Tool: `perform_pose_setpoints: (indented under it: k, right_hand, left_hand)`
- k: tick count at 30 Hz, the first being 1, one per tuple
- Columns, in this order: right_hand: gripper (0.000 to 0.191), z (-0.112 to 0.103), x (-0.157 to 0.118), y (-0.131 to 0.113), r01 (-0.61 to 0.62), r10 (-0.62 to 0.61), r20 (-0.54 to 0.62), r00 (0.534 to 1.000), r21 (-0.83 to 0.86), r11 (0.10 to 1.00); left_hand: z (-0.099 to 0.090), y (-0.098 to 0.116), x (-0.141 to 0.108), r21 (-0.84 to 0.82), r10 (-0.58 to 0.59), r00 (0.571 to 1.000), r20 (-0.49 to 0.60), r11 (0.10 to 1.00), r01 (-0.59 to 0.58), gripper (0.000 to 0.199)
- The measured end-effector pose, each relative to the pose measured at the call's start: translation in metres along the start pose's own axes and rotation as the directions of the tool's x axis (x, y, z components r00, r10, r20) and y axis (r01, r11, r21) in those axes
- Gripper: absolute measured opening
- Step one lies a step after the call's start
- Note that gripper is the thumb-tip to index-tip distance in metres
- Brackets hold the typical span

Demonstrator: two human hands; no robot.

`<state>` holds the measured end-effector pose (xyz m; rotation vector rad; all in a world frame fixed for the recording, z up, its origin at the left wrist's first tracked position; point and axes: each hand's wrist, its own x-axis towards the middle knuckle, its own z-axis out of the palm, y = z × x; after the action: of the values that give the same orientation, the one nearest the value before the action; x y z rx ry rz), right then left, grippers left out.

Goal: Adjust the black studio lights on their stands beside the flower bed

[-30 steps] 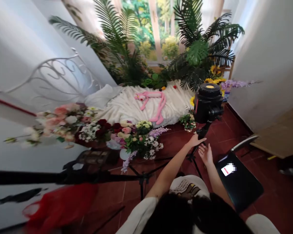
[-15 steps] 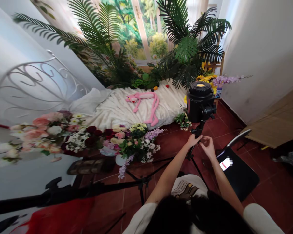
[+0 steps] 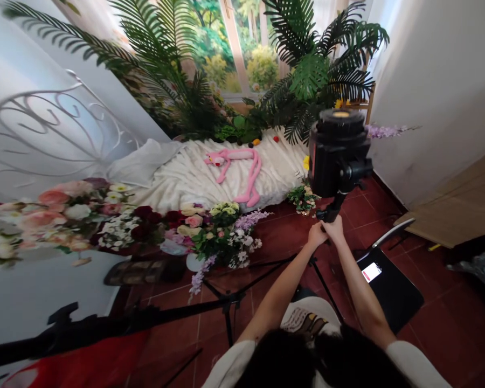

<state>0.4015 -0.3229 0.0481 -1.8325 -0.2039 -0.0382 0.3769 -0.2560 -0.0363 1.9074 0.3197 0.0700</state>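
Note:
A black studio light (image 3: 339, 153) with a round yellow centre stands upright on a black tripod stand in front of me. My left hand (image 3: 317, 235) is closed around the stand's pole just below the light's mount. Right beside it, my right hand (image 3: 333, 228) is closed on the same pole, and the two hands touch. The pole between them is mostly hidden by my fingers. The light's side bracket and knob (image 3: 354, 171) face right.
A pink plush toy (image 3: 248, 175) lies on a white fur cover (image 3: 173, 180). Artificial flowers (image 3: 210, 231) line its front. A black chair (image 3: 396, 293) holds a lit phone (image 3: 371, 272). Another black stand (image 3: 145, 320) crosses at lower left. Palm leaves rise behind.
My right hand has moved left onto the pole and closed beside my left hand. The light looks larger and higher. The view has shifted slightly.

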Motion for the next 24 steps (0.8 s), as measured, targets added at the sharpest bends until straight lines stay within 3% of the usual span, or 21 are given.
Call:
perform_pose_setpoints:
  k: [3, 6, 11, 14, 16, 19, 21, 24]
  right_hand:
    - [0.017, -0.012, 0.013, -0.044, 0.138, -0.14, 0.012, 0.99, 0.088, 0.987]
    - [0.023, -0.019, 0.024, -0.079, 0.223, -0.229, 0.03, 0.973, 0.127, 0.967]
    - [0.034, -0.027, 0.018, -0.095, 0.264, -0.263, -0.024, 0.964, 0.035, 0.964]
    - [0.037, -0.038, -0.001, -0.08, 0.303, -0.303, -0.009, 0.953, 0.002, 0.953]
    - [0.039, -0.048, -0.02, -0.057, 0.263, -0.262, 0.012, 0.965, -0.038, 0.964]
    - [0.038, -0.063, -0.056, -0.011, 0.078, -0.073, 0.058, 0.996, -0.093, 0.993]
    - [0.038, -0.068, -0.078, 0.019, -0.055, 0.064, 0.103, 0.993, -0.091, 0.994]
    - [0.032, -0.064, -0.098, 0.048, -0.131, 0.142, 0.141, 0.98, -0.08, 0.988]
  left_hand:
    - [0.002, 0.014, -0.004, 0.116, 0.041, 0.997, -0.068, 0.993, -0.033, 0.02]
    - [0.005, 0.02, -0.006, 0.117, -0.002, 0.995, -0.099, 0.993, 0.014, 0.027]
    - [0.006, 0.019, -0.006, 0.085, -0.027, 0.992, -0.122, 0.996, 0.038, 0.029]
    - [0.006, 0.018, -0.007, 0.075, -0.019, 0.994, -0.108, 0.997, 0.028, 0.029]
    - [0.006, 0.018, -0.008, 0.053, -0.006, 0.995, -0.099, 0.999, 0.012, 0.029]
    - [0.007, 0.018, -0.008, 0.036, 0.005, 0.995, -0.104, 0.999, -0.002, 0.032]
    - [0.008, 0.018, -0.008, 0.048, -0.003, 0.992, -0.126, 0.999, 0.009, 0.034]
    - [0.009, 0.017, -0.008, 0.066, -0.017, 0.989, -0.148, 0.997, 0.027, 0.036]
